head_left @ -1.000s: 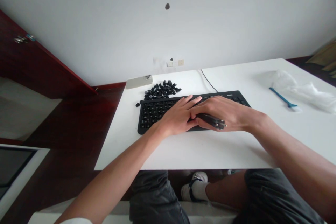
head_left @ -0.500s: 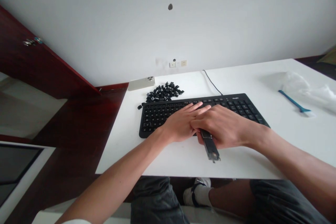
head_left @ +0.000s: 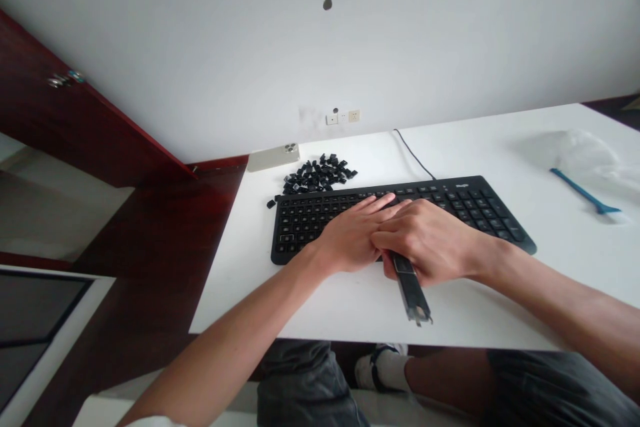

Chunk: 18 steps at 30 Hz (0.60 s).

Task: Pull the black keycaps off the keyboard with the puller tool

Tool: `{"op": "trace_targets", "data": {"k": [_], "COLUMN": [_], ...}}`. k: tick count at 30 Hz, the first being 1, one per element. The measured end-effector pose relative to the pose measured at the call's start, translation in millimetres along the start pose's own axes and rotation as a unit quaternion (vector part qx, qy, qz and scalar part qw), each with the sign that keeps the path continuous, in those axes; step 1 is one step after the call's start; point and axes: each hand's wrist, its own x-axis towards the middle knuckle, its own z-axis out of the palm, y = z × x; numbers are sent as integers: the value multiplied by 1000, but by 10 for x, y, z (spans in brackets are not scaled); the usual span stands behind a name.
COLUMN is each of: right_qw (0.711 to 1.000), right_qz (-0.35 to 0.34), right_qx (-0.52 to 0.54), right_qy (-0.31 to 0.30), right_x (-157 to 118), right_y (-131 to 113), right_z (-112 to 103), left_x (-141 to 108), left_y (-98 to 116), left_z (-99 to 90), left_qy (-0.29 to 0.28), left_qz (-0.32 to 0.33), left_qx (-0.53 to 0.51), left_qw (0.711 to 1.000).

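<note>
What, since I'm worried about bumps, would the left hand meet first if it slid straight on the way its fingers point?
Probably the top rows of the black keyboard, just past the fingertips of the left hand, skimming the right hand; depth is hard to judge here.

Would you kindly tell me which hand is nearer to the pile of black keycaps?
Left. The left hand rests on the keyboard below the keycaps; the right hand, holding a black tool, lies farther right.
</note>
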Motion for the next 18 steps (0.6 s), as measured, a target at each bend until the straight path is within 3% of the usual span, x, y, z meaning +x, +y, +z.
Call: {"op": "trace_targets", "data": {"k": [10,18], "right_qw": [999,989], "right_qz": [-27,-91], "right_qx": [-23,34], "right_qy": [26,107], "right_x": [-26,52], "right_y": [66,-462], "right_z": [69,-2], "left_x": [2,-2], "left_y": [7,24], "left_z": [13,-22], "left_qy": [1,24], "left_qz": [11,18], "left_qx": [30,42], "left_qw": [999,999]}}
